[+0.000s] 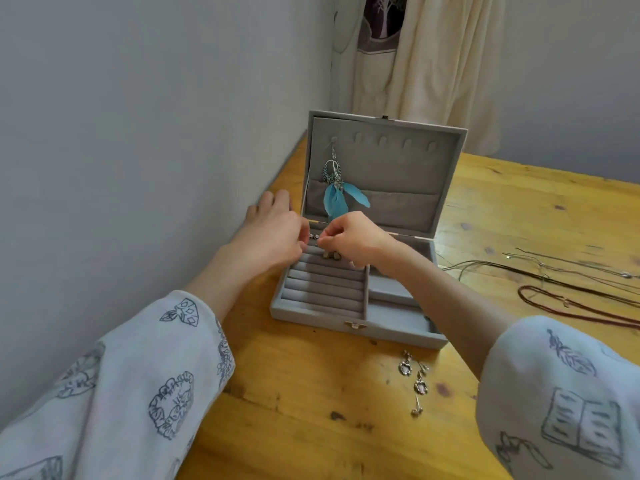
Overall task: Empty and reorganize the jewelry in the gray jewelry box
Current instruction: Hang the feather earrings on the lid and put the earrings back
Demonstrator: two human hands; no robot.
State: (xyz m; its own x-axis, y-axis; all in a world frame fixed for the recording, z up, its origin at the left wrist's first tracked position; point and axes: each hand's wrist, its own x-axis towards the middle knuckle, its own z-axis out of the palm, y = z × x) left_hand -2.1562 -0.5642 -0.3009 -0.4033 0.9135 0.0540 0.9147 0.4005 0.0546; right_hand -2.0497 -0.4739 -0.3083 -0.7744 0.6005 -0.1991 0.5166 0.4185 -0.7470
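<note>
The gray jewelry box point(394, 332) stands open on the wooden table, its lid upright. A blue feather earring point(335, 188) hangs from a hook inside the lid. My left hand point(273, 233) and my right hand point(353, 240) meet over the far end of the ring rolls point(325, 289). Between their fingertips they pinch a small metal piece point(316, 239). More small metal pieces point(330, 255) sit on the rolls just below my hands. The compartments point(398, 317) on the box's right side look bare.
Silver drop earrings point(414, 379) lie on the table point(311, 410) in front of the box. Several thin cords and necklaces point(571, 292) are spread out to the right. A wall runs close along the table's left edge. Cream curtains point(426, 57) hang behind.
</note>
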